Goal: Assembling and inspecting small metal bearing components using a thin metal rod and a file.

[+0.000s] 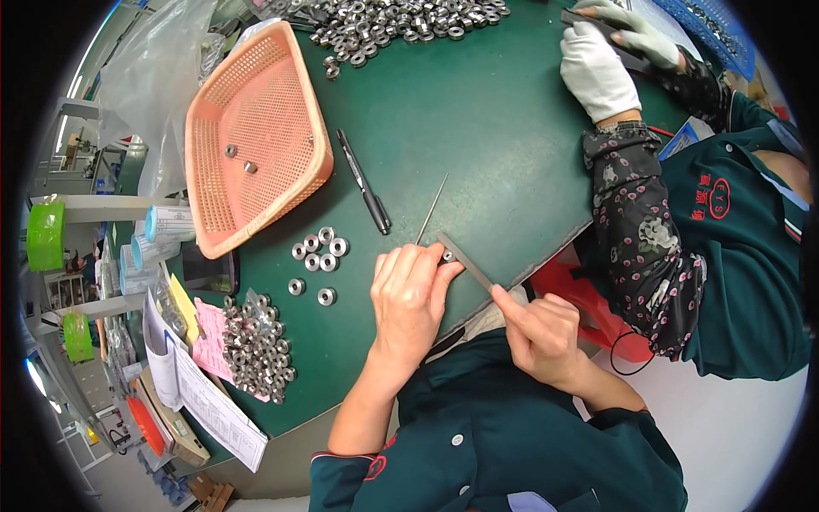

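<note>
My left hand (405,294) pinches a small metal ring (448,255) between thumb and fingers, close to the table's front edge. My right hand (542,333) grips one end of a flat metal file (469,266), its forefinger stretched along it. The file's far end lies against or just over the ring; contact is hard to make out. Beyond my left fingertips a thin pointed metal rod (433,207) sticks out; whether it is held or lies on the table, I cannot tell. Several loose metal rings (328,262) sit to the left of my left hand.
A black marker (365,183) and a pink mesh basket (200,183) with a few rings lie on the green table (495,128). Ring piles stand at the back (401,21) and left (258,346), near papers (213,410). A co-worker's gloved hands (597,72) work at far right.
</note>
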Demonstrator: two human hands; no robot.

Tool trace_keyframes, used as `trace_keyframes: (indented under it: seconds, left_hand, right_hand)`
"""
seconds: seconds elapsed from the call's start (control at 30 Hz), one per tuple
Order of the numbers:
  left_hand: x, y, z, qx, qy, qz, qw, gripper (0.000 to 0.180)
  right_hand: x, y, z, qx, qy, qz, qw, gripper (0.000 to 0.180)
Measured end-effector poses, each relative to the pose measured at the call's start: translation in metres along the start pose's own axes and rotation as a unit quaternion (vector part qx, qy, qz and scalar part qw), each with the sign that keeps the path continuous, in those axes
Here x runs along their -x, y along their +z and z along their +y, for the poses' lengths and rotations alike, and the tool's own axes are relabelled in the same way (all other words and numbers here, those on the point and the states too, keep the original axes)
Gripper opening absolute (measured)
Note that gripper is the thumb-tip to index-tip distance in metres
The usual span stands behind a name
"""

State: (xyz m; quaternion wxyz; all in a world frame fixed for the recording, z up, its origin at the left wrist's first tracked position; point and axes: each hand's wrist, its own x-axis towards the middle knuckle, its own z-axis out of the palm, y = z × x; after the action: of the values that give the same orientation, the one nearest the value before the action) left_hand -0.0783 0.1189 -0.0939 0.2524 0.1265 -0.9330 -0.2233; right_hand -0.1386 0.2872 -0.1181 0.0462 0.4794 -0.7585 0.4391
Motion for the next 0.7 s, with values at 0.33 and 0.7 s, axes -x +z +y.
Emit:
trace_keyframes:
  seconds: [0.33, 0.7]
  left_hand:
    - [0.001, 0.0, -0.001, 0.003, -0.003, -0.003, 1.0, 0.021]
    - [0.002, 0.001, -0.002, 0.009, -0.004, -0.007, 1.0, 0.019]
  right_hand:
    - [-0.007, 0.007, -0.002, 0.001, 0.008, 0.029, 1.0, 0.043]
    - [-0.011, 0.014, 0.0, 0.014, 0.017, 0.027, 0.999, 0.042]
